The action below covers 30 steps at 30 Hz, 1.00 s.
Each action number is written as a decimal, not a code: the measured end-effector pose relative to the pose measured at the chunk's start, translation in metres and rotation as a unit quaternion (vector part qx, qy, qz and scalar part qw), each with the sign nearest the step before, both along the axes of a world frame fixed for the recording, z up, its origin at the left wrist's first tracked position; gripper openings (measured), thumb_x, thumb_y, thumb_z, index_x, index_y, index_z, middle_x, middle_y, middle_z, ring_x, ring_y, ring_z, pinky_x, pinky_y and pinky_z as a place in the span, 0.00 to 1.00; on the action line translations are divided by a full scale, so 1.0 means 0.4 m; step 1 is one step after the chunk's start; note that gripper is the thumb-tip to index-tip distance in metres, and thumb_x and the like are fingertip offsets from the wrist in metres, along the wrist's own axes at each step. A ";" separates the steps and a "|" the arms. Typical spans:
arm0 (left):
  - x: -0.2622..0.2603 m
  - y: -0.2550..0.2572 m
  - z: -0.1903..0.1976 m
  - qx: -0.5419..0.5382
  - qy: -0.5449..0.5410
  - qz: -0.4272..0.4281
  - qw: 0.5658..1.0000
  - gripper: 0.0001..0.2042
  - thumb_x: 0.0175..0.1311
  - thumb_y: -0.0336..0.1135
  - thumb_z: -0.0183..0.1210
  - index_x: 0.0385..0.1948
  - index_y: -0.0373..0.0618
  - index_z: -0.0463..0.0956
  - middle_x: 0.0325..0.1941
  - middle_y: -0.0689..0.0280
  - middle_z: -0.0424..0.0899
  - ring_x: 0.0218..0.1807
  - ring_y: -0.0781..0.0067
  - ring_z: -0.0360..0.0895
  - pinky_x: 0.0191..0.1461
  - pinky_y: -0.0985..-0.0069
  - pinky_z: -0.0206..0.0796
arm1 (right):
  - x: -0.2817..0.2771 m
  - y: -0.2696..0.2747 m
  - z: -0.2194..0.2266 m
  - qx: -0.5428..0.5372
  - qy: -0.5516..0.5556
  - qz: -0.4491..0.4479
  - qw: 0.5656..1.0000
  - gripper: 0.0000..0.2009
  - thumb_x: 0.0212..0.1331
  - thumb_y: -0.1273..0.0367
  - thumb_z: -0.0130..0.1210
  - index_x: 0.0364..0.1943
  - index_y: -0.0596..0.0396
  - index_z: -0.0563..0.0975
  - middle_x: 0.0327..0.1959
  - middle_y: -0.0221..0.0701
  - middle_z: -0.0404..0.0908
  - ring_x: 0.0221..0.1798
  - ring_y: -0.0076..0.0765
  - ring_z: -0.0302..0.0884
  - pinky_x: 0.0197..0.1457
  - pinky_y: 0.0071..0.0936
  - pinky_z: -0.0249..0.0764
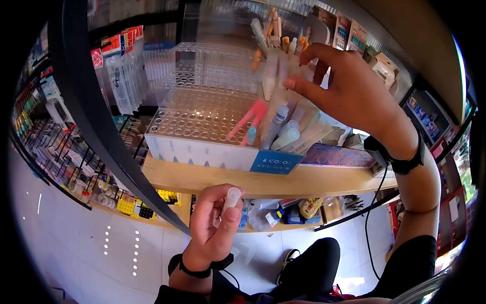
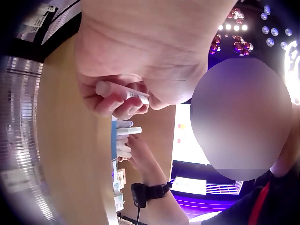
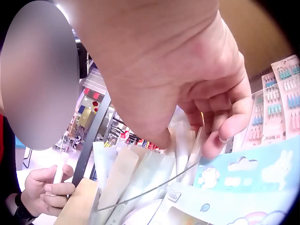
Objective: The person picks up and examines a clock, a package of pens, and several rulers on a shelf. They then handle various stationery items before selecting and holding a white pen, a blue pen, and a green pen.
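A white capped pen [image 1: 231, 198] is gripped upright in my left hand [image 1: 215, 225], below the shelf edge; the left wrist view shows the fingers curled round this pale pen [image 2: 123, 91]. My right hand [image 1: 349, 83] hovers over the pens at the right end of a clear acrylic rack, thumb and fingers apart in the head view. In the right wrist view, the right hand's fingers [image 3: 218, 126] are bent beside pale upright pens [image 3: 183, 143]; whether they touch one cannot be told. Grey and white pens [image 1: 287, 138] lean together below the right hand.
The acrylic rack [image 1: 190, 119] has rows of round holes, with pink pens [image 1: 248, 119] at its right. It stands on a wooden shelf [image 1: 217, 182]. A black post [image 1: 93, 116] rises at the left; blue packaging [image 3: 248, 173] lies beside the pens. Hanging goods fill the left.
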State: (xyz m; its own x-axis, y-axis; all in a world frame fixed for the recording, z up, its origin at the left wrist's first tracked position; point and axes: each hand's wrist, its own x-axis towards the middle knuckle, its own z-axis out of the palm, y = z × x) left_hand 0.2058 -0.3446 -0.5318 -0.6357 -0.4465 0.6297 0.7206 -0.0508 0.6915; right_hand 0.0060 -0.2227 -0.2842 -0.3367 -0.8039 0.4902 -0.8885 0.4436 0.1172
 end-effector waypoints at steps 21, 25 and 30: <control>0.011 0.008 0.037 0.042 -0.065 0.006 0.997 0.24 0.87 0.45 0.53 0.73 0.37 0.69 0.33 0.72 0.73 0.27 0.88 0.61 0.30 0.84 0.51 | -0.017 0.049 -0.008 -0.045 0.032 0.051 0.997 0.18 0.73 0.63 0.68 0.62 0.52 0.81 0.25 0.23 0.70 0.27 0.18 0.64 0.32 0.26 0.61; 0.003 0.021 0.031 0.081 -0.072 -0.038 0.993 0.26 0.86 0.40 0.53 0.78 0.37 0.64 0.35 0.71 0.72 0.29 0.88 0.62 0.31 0.84 0.54 | 0.128 0.055 0.008 -0.068 0.030 0.026 0.997 0.17 0.69 0.65 0.68 0.58 0.54 0.80 0.30 0.33 0.82 0.32 0.26 0.79 0.39 0.30 0.73; 0.013 0.017 0.035 0.129 -0.042 -0.174 0.975 0.27 0.88 0.40 0.52 0.81 0.37 0.61 0.45 0.68 0.75 0.36 0.85 0.67 0.36 0.81 0.59 | 0.109 0.085 -0.053 -0.027 0.128 0.113 0.985 0.19 0.72 0.67 0.68 0.63 0.48 0.80 0.30 0.22 0.61 0.30 0.19 0.56 0.34 0.23 0.56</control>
